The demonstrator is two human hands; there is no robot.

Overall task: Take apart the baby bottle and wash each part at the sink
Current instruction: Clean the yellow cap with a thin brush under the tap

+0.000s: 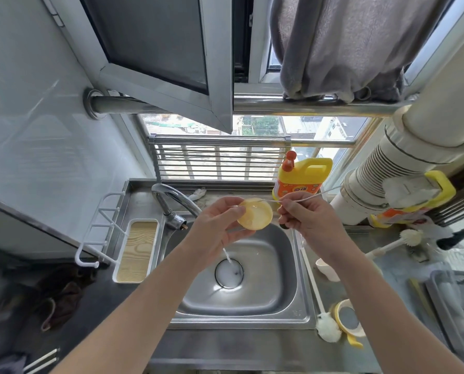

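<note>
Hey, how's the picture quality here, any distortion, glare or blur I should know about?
Head view: wide-angle bending tilts and curves the window frame; daylight gives soft glare on the sink; the left hand, yellow disc, right hand and thin white stem are sharp; the lower corners are smeared.

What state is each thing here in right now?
Left hand: holds the round yellow part.
Right hand: pinches a thin white wand, tip at the part.
Tap: running.
Sink: foam at the drain.
Window: swung open.
Detergent bottle: upright, capped.
</note>
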